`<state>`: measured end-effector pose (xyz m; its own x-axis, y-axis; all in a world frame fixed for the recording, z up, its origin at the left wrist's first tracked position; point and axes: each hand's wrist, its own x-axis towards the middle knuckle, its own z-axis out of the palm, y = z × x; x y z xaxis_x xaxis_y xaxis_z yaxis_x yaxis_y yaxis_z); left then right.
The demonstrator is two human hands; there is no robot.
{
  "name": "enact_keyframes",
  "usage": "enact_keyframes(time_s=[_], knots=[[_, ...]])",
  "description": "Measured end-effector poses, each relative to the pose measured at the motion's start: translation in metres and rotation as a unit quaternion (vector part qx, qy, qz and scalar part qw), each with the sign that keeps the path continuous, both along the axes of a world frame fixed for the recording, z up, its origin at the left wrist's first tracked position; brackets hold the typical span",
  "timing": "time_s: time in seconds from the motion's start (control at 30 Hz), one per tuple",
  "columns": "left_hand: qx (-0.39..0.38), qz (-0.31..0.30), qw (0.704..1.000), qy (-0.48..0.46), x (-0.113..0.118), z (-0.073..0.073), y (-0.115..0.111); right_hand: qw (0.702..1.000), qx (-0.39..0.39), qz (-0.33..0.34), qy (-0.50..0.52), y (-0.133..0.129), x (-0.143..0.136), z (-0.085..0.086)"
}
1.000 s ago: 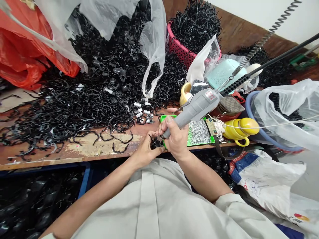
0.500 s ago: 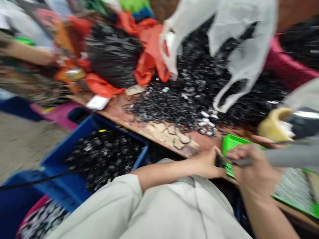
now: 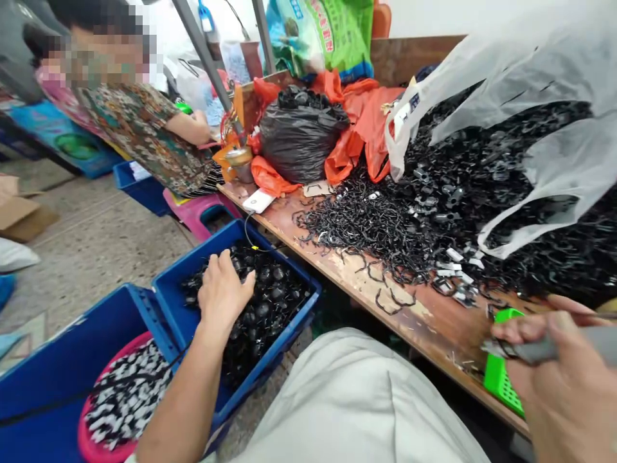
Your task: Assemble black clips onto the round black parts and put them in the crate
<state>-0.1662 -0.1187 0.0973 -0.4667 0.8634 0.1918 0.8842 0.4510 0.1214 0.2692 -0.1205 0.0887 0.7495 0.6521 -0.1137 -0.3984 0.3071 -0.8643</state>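
My left hand (image 3: 224, 286) is over the blue bin (image 3: 308, 299), its fingers spread and slightly curved, with nothing visible in them. Under it lie many round, glossy black plastic parts (image 3: 263, 308); whether the fingertips touch them I cannot tell. At the right edge my right hand (image 3: 549, 360) is closed around a grey electric screwdriver (image 3: 569, 341), whose metal tip points left. A bright green perforated basket (image 3: 501, 379) is just behind that hand, partly hidden by it.
Thin black strips (image 3: 380, 225) heap up on the wooden table (image 3: 434, 331), beside white pieces (image 3: 456, 270) and a hanging clear plastic bag (image 3: 520, 225). A black bag (image 3: 303, 138) stands farther back. Lower left, a pink basin (image 3: 84, 424) holds black-and-white pieces. Another person (image 3: 144, 122) sits at the far left.
My left hand has moved left from beside the screwdriver's tip to above the bin, and its fingers have spread. The view has swung left; the right hand still grips the screwdriver.
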Motion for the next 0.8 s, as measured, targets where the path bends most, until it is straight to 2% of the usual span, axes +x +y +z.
enact_keyframes(time_s=[0.07,0.17,0.23,0.3,0.4,0.5,0.63,0.7,0.8], knots=[[-0.007,-0.037,0.999,0.003,0.002,-0.008,-0.003,0.993,0.000,0.030,-0.110,0.009,-0.012,0.000],[0.019,-0.156,0.986,-0.060,0.036,-0.021,0.008,0.983,-0.009,0.051,-0.178,0.021,-0.010,-0.008],[0.031,-0.259,0.955,-0.143,0.070,-0.031,0.021,0.969,-0.038,0.036,-0.240,0.026,-0.001,-0.017],[0.025,-0.353,0.910,-0.217,0.108,-0.041,0.036,0.950,-0.070,0.029,-0.303,0.030,0.011,-0.026],[0.006,-0.454,0.856,-0.248,0.157,-0.052,0.054,0.929,-0.077,0.053,-0.359,0.030,0.024,-0.034],[-0.009,-0.515,0.825,-0.232,0.187,-0.053,0.067,0.925,-0.064,0.099,-0.361,0.024,0.033,-0.036],[-0.030,-0.571,0.786,-0.235,0.214,-0.042,0.076,0.921,-0.068,0.142,-0.356,0.013,0.044,-0.038],[-0.058,-0.615,0.750,-0.237,0.234,-0.038,0.077,0.917,-0.077,0.152,-0.361,0.006,0.049,-0.039],[-0.106,-0.694,0.674,-0.230,0.272,-0.037,0.078,0.918,-0.087,0.132,-0.365,-0.004,0.054,-0.042]])
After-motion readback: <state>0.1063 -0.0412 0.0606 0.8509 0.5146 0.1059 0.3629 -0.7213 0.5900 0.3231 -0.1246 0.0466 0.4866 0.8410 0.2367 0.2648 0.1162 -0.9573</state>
